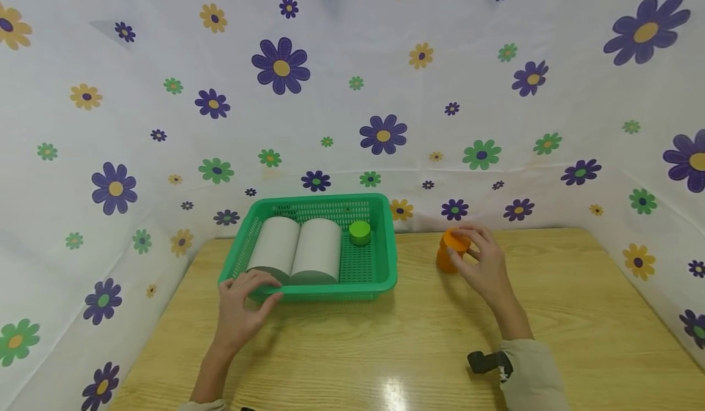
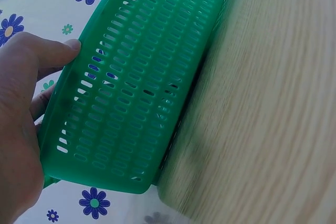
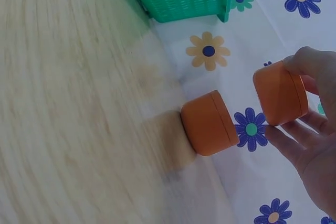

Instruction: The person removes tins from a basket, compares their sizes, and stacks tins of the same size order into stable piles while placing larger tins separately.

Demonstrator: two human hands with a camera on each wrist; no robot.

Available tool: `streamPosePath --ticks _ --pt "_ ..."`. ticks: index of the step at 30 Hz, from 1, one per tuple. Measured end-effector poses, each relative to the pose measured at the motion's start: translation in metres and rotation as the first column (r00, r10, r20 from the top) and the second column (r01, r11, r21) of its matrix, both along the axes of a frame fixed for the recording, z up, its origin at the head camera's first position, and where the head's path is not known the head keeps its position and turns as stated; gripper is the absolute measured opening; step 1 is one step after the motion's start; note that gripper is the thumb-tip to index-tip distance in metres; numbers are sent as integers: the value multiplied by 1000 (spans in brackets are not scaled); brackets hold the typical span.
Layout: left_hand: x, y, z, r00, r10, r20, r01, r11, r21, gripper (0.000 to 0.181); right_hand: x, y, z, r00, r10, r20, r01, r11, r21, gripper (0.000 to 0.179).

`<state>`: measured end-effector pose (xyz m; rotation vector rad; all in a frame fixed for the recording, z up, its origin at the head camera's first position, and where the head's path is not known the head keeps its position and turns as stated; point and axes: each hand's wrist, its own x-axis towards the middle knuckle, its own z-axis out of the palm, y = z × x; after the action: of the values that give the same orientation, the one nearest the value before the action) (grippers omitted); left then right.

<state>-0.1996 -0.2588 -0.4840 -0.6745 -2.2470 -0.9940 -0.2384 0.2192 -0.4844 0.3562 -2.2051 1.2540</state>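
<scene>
My right hand (image 1: pixel 484 264) pinches a small round orange container (image 3: pixel 281 94) between thumb and fingers, holding it in the air. Below it, a second orange container (image 3: pixel 207 124) stands on the wooden table; a gap shows between the two in the right wrist view. At the front left corner of a green plastic basket (image 1: pixel 336 289), my left hand (image 1: pixel 240 313) grips the rim, thumb outside and fingers over the edge. Inside the basket lie two large white cylinders (image 1: pixel 273 246), side by side, and a small lime-green round container (image 1: pixel 360 232) at the back right.
The wooden table (image 1: pixel 352 350) runs back to a white cloth (image 1: pixel 341 105) printed with flowers, which also covers both sides. A black wrist device (image 1: pixel 487 362) sticks out at the right sleeve (image 1: pixel 531 371).
</scene>
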Motion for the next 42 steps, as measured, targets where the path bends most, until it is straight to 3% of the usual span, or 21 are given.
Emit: streamPosePath --ticks 23,42 --pt "1 0 0 1000 -3 9 3 1000 -1 22 -1 -1 -23 995 -58 82 63 997 -55 34" --pt "1 -1 3 1000 7 26 -7 1000 -10 20 -2 -5 -21 996 -67 64 69 997 -27 34"
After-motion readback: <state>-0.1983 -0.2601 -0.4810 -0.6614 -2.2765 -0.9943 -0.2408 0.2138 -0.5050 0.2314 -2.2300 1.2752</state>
